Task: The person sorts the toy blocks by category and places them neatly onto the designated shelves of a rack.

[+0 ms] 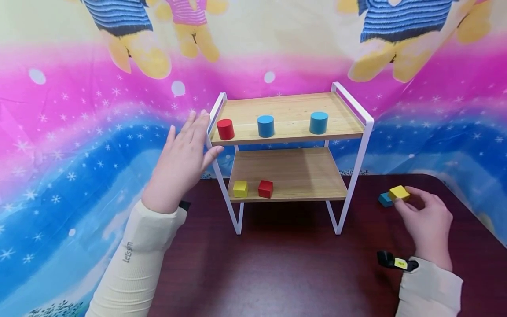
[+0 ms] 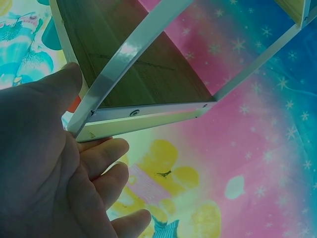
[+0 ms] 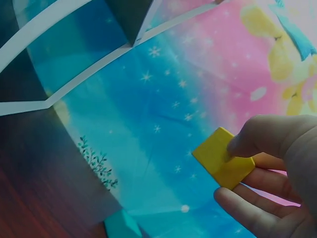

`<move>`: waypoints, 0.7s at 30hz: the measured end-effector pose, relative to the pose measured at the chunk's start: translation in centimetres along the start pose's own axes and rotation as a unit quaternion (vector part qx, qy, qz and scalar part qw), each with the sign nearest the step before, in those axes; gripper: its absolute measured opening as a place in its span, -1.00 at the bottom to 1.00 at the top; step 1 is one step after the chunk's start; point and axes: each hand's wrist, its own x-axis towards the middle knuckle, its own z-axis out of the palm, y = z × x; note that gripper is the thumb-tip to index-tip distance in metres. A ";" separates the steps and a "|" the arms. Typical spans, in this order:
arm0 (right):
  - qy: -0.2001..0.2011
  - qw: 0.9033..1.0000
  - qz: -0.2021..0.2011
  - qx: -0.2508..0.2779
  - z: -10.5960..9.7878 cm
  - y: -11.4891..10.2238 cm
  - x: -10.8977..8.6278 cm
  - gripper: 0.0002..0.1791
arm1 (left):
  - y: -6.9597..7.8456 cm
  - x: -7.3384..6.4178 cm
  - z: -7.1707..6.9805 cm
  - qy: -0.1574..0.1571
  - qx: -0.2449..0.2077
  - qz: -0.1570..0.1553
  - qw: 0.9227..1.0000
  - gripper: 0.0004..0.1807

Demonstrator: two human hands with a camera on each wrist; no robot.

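Observation:
My right hand pinches a yellow cube between thumb and fingers, to the right of the shelf. Just behind that cube a blue block sits on the table, partly covered by it in the head view. My left hand lies against the shelf's left white frame, its fingers extended; in the left wrist view the thumb is at the frame's near corner. Nearest to it on the top board stands a red cylinder. Two blue cylinders, one mid-board and one farther right, share that board.
The two-tier wooden shelf with white metal legs stands on a dark red table. On its lower board are a yellow cube and a red cube. A patterned cloth hangs behind.

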 end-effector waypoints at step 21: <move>0.033 0.998 -0.055 0.014 -1.5 -2.9 -1.4 -0.49 | 0.0 -0.1 0.0 -0.001 0.004 0.001 1.000 -0.08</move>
